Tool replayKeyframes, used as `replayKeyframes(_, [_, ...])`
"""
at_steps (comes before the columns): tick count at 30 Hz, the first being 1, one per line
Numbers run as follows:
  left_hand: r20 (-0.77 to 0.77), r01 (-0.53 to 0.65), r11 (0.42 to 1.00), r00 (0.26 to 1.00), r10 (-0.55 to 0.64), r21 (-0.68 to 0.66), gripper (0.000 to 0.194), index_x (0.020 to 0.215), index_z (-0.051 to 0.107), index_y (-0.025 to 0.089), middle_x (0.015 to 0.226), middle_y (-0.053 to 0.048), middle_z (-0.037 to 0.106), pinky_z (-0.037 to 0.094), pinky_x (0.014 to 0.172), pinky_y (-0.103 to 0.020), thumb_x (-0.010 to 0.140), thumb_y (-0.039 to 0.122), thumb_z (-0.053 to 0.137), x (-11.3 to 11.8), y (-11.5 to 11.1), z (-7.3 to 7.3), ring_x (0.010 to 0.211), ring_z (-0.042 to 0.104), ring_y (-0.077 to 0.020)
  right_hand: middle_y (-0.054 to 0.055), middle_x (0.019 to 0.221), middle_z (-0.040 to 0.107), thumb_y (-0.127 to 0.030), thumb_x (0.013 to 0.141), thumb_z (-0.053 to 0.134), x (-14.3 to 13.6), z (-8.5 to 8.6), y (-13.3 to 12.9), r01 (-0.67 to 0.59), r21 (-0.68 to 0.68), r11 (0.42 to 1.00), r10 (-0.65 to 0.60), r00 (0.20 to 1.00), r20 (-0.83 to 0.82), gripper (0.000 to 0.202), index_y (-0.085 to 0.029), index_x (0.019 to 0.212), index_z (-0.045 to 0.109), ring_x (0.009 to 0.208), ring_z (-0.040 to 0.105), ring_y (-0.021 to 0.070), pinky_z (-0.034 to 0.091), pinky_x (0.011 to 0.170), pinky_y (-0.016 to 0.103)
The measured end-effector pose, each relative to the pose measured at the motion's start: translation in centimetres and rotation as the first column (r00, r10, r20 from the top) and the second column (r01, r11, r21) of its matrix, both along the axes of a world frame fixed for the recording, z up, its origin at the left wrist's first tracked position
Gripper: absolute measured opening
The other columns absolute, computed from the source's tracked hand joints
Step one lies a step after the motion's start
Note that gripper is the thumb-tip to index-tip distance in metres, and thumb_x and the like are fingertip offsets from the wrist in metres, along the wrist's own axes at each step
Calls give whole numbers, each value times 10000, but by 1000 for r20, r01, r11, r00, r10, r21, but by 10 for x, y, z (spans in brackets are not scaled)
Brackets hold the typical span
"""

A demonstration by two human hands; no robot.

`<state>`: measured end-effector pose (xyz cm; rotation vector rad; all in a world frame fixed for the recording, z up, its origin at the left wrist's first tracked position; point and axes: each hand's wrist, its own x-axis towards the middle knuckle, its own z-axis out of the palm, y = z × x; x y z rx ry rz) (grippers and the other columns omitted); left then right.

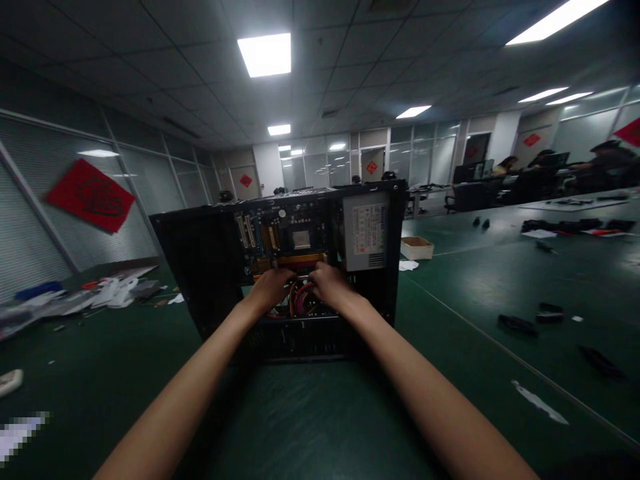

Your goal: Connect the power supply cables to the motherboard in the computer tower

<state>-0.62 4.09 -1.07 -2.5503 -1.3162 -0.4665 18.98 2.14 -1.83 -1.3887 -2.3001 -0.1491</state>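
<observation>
An open black computer case [195,267] stands upright on the green table, its inside facing me. Both my hands reach into its lower middle. My left hand [270,288] is closed, thumb and fingers pressed together just below the yellow and orange memory slots [300,260]. Close by on the right, my right hand [331,285] is closed too, its fingers curled at the same height. Whatever lies between their fingertips is too small and dark to make out. Red and dark cables [301,298] hang between the hands. The motherboard [301,239] and a silver power supply [367,230] sit above.
A small open cardboard box [417,248] stands right of the case. Dark parts [517,325] and a torn white strip [540,402] lie farther right. Papers and scraps [115,291] cover the table at left. People [545,160] sit at desks in the right background.
</observation>
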Motion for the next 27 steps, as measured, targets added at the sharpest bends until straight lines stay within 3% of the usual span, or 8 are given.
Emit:
replayKeyframes(5, [-119,42,998,992,-36,44,363,1171,688,249,1184,-62,700,513,892,-285,866,96,564,3,-1,2,1076,670,-210,138,1097,619,-177,859,613,0,-2,3,-2,12,1000,1,1000,5,210,-143,1022,740,993,641,244,489,811,300])
replayKeyframes(10, [-277,50,997,960,-33,55,259,1115,689,159,1048,-108,710,523,721,-288,913,137,527,13,-9,5,967,691,-250,127,1062,628,-166,858,603,-1,-7,4,-10,23,1000,9,1000,27,214,-146,1016,747,966,642,238,473,773,290])
replayKeyframes(17, [-313,-2,996,949,30,91,279,1071,674,155,1210,-113,632,518,752,-318,957,123,421,14,-6,-3,1076,641,-267,115,1000,621,-163,854,609,-1,-18,11,-41,-3,999,41,989,142,221,-165,1025,750,898,635,225,426,705,282])
replayKeyframes(23, [-296,-3,993,954,38,119,289,1114,640,131,1059,-125,678,521,644,-330,960,116,396,16,2,-8,918,695,-271,107,940,616,-150,846,590,0,-25,17,-94,10,996,91,985,147,219,-154,989,757,863,627,226,424,703,291])
replayKeyframes(25, [-284,4,993,958,29,118,294,1119,640,149,1057,-118,687,515,633,-309,955,108,399,10,-4,-6,905,699,-250,104,930,619,-130,830,594,2,-27,17,-88,3,996,87,986,141,229,-151,986,759,861,630,225,430,710,289])
replayKeyframes(27, [-255,16,990,967,20,140,295,1116,642,173,1059,-109,695,509,636,-287,955,117,401,-14,-20,-4,894,696,-218,102,924,626,-109,808,596,5,-29,17,-91,12,996,89,989,117,258,-151,1002,761,864,636,224,443,720,286])
